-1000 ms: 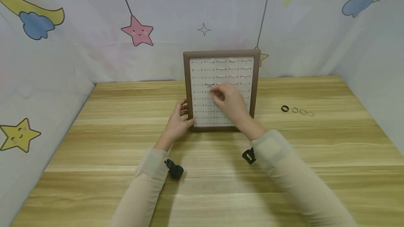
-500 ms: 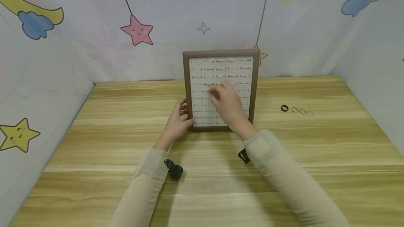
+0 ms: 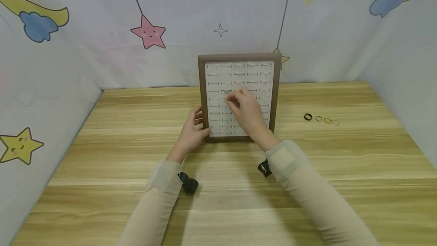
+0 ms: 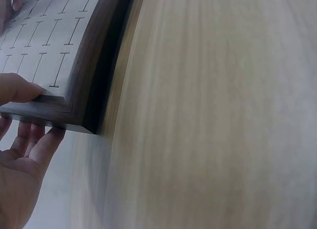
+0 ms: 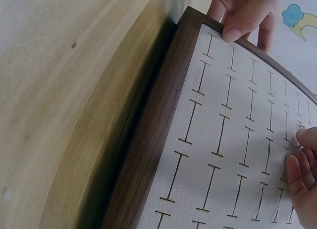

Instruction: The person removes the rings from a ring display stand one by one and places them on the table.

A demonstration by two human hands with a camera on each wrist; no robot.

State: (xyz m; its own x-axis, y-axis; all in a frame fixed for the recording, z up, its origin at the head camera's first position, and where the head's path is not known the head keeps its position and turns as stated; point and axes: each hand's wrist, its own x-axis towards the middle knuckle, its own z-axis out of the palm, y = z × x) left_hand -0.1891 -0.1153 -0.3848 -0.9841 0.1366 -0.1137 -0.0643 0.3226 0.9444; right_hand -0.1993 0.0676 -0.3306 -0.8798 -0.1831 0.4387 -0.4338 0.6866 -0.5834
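Observation:
A ring display board (image 3: 215, 117), white with rows of slots in a brown frame (image 3: 202, 94), stands tilted back on the table. My left hand (image 3: 191, 130) grips its lower left side, thumb on the front and fingers behind, as the left wrist view also shows. Thumb and forefinger of my right hand (image 3: 248, 113) pinch a small ring (image 3: 225, 99) at a slot in the second column, mostly hidden by the fingertips. Just above sits a silver ring (image 3: 226, 92) in its slot. In the right wrist view, the right hand (image 5: 304, 177) is partly cut off.
A black ring (image 3: 308, 120) and several thin gold-toned rings (image 3: 327, 123) lie in a row on the wooden table (image 3: 218, 208), right of the board. Behind stands a white curtain (image 3: 191, 14) printed with stars and moons.
The right hand and forearm have shifted slightly left, fingertips staying at the same slot. The left hand keeps its grip, and the board has not moved.

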